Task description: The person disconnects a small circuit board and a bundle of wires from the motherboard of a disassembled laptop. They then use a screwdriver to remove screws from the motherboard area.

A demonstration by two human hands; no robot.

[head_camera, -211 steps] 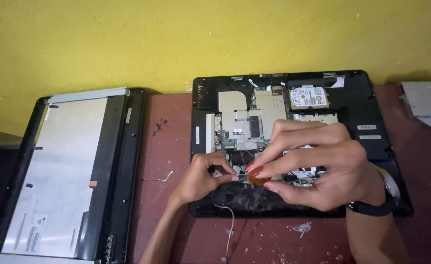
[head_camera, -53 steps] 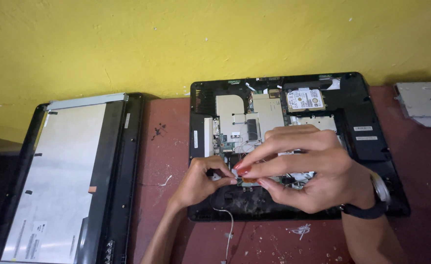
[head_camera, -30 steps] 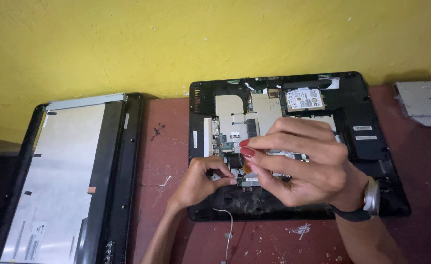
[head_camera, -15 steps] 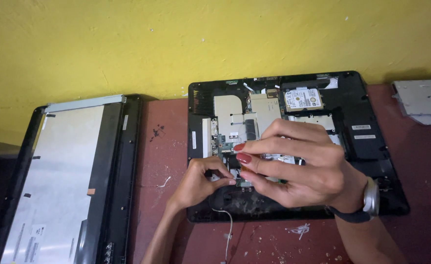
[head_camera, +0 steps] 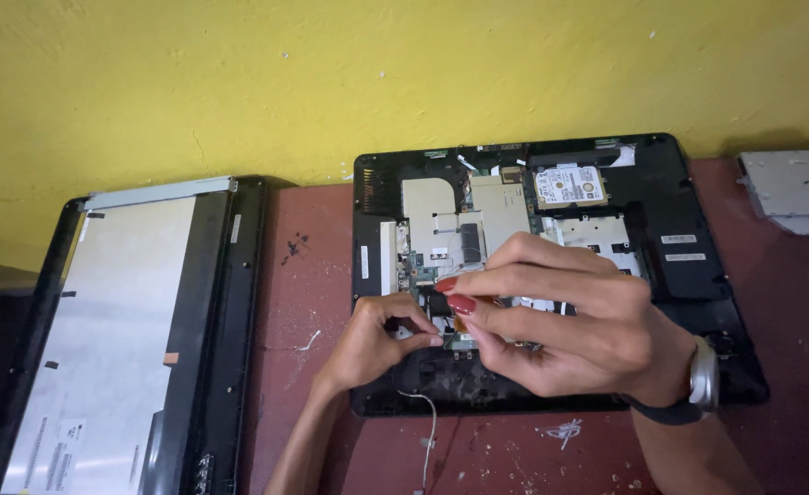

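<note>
Both hands work at one spot near the front middle of the opened laptop base. The right hand pinches a small dark cable end between thumb and forefinger, narrow grip. The left hand has its fingertips closed on the connector just beside it, pressing down on the circuit board.

The cable end looks thin, light and flexible, and easily creased or torn; take it by its stiff tip, not the ribbon. The board is rigid but fragile; hold it by its edges only.

Behind the hands in the base sits a silver drive. Left of the base lies a detached screen panel; right of it, a grey disc drive.
</note>
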